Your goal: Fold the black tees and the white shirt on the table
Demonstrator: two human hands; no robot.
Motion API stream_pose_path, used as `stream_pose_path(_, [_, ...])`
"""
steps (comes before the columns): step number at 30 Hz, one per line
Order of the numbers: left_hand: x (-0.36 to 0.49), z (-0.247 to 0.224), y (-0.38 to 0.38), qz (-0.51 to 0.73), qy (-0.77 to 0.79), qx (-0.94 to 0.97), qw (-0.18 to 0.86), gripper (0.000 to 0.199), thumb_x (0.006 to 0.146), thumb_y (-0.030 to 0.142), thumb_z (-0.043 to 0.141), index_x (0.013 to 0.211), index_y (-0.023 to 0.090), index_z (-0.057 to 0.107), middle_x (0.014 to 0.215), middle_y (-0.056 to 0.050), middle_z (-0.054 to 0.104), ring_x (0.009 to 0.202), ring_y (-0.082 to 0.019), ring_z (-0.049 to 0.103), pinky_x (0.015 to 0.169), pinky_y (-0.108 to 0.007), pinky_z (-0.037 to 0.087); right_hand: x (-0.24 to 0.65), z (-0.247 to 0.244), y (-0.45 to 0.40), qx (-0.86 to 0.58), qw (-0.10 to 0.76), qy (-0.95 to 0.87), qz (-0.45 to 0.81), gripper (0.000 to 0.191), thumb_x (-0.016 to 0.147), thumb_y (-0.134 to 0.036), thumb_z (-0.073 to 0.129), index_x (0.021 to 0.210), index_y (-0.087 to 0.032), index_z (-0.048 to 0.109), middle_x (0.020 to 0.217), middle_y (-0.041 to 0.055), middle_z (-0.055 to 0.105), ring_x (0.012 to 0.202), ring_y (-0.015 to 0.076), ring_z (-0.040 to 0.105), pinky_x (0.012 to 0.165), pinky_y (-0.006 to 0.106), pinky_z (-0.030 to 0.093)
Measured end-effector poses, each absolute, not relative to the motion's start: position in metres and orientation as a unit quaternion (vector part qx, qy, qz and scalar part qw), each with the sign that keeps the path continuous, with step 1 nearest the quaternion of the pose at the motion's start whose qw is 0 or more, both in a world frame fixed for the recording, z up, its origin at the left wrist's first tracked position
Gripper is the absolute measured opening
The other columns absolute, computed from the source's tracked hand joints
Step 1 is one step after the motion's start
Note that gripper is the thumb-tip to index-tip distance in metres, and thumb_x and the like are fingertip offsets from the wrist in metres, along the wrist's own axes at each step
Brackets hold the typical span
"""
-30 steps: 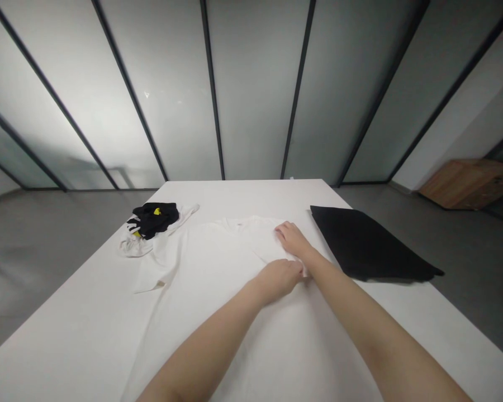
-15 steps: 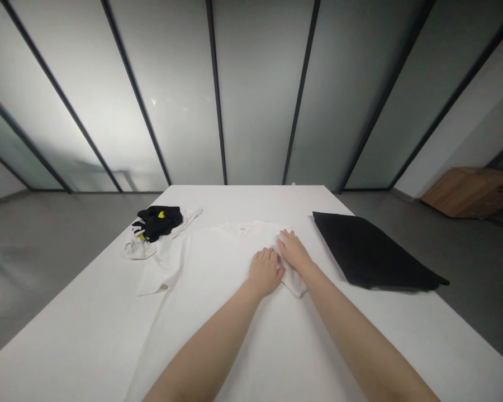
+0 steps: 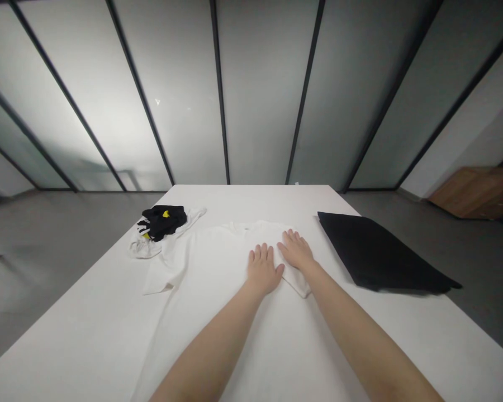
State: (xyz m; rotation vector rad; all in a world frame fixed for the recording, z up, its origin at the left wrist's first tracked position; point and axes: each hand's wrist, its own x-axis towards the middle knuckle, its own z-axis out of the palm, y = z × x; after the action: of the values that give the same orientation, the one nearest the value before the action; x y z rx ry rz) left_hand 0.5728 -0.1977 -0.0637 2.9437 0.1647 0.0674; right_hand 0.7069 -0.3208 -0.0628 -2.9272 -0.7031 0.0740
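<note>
A white T-shirt [image 3: 218, 279] lies spread on the white table, its neckline toward the far side. My left hand [image 3: 264, 269] rests flat on the upper chest of the shirt, fingers stretched out. Just right of it, my right hand [image 3: 295, 249] lies flat over the shirt's right shoulder, fingers slightly spread. The right sleeve shows below that hand, lying against the body of the shirt. The left sleeve reaches out sideways with a few creases. Neither hand grips any cloth.
On the table [image 3: 88, 335], a crumpled black cloth with yellow and white parts [image 3: 165, 221] sits on bunched white cloth [image 3: 145, 248] at the left. A flat black board or folded sheet [image 3: 381, 254] lies at the right edge. Beyond stand frosted panels [image 3: 255, 95] and a wooden cabinet [image 3: 478, 192].
My left hand has flattened, its fingers straightening from a curled pose. The fingers of my right hand have spread a little. The view has shifted slightly.
</note>
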Motion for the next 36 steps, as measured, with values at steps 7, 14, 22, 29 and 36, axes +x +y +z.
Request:
stream_pose_path(7, [0.573,-0.064,-0.196,0.013,0.062,0.992,0.107,0.081,0.105,0.063,0.026,0.169,0.014,0.029,0.175,-0.013,0.027,0.162,-0.036,0.022,0.131,-0.055,0.020,0.719,-0.059,-0.306,-0.981,0.058,-0.181,0.029,0.073,0.106,-0.051,0.034,0.166,-0.009,0.032,0.175,0.0203,0.023,0.162,0.0350,0.021,0.128,0.052,0.020])
stream_pose_path(14, [0.578,-0.061,-0.178,0.014,0.100,0.989,0.103,0.079,0.104,0.062,0.027,0.169,0.016,0.031,0.175,-0.011,0.027,0.162,-0.037,0.022,0.131,-0.055,0.021,0.726,-0.060,-0.314,-0.976,0.070,-0.207,0.019,0.062,0.108,-0.046,0.031,0.161,-0.015,0.044,0.174,0.0174,0.029,0.161,0.0350,0.025,0.127,0.052,0.023])
stream_pose_path(22, [0.581,-0.052,-0.131,0.007,0.176,0.981,0.085,0.077,0.105,0.059,0.031,0.168,0.015,0.033,0.176,-0.013,0.026,0.161,-0.038,0.024,0.129,-0.053,0.025,0.723,-0.058,-0.313,-0.984,0.062,-0.167,0.011,0.064,0.108,-0.046,0.030,0.164,-0.016,0.040,0.175,0.0137,0.027,0.159,0.0405,0.025,0.126,0.057,0.023])
stream_pose_path(29, [0.579,-0.054,-0.111,0.026,0.258,0.963,0.071,0.076,0.104,0.052,0.033,0.167,0.009,0.033,0.174,-0.018,0.029,0.161,-0.039,0.025,0.129,-0.053,0.023,0.723,-0.056,-0.309,-0.986,0.044,-0.160,0.025,0.069,0.108,-0.049,0.028,0.168,-0.015,0.032,0.177,0.0149,0.022,0.160,0.0413,0.022,0.127,0.056,0.020])
stream_pose_path(36, [0.579,-0.055,-0.122,0.031,0.259,0.963,0.059,0.076,0.104,0.051,0.031,0.167,0.009,0.034,0.174,-0.017,0.027,0.160,-0.041,0.024,0.128,-0.058,0.023,0.722,-0.057,-0.310,-0.985,0.045,-0.164,0.018,0.070,0.107,-0.049,0.027,0.168,-0.015,0.032,0.176,0.0148,0.023,0.160,0.0398,0.023,0.127,0.056,0.020])
